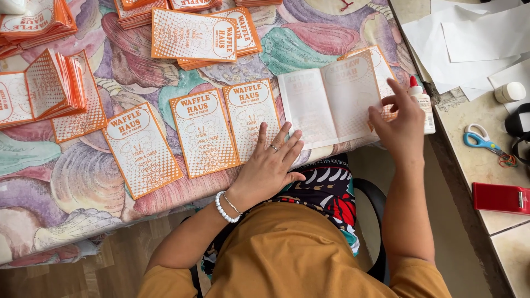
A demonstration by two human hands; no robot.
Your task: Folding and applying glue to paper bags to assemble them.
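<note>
We take the opened white sheet (pixel 330 102) on the patterned cloth (pixel 66 182) as our landmark and work from the far left toward it. Far left of the sheet, a thick stack of orange-and-white cards (pixel 52 88) stands partly fanned open, and another stack (pixel 33 22) lies above it at the cloth's edge. Nearer the sheet, three single cards lie face up in a row: the leftmost card (pixel 142 149) is tilted, the middle card (pixel 203 132) sits just beside it, and the third card (pixel 251 118) lies just left of the sheet. Above these, a further pile of cards (pixel 193 36) sits up and left of the sheet.

Our left hand (pixel 270 163) lies flat at the sheet's lower left corner, fingers spread wide, fingertips touching the sheet's near edge and the third card; it holds nothing. A ring shows on one finger and a white bead bracelet (pixel 222 208) circles the wrist.

The sheet itself lies blank side up, with a centre crease and faint print showing through.

Our right hand (pixel 403 124) is at the sheet's right edge, fingers bent and close together, pinching that edge. Just right of it stands a white glue bottle with a red cap (pixel 422 105). Farther right, on the stone counter (pixel 497 232), lie loose white papers (pixel 464 44), blue-handled scissors (pixel 480 140) and a red stapler (pixel 499 197).
</note>
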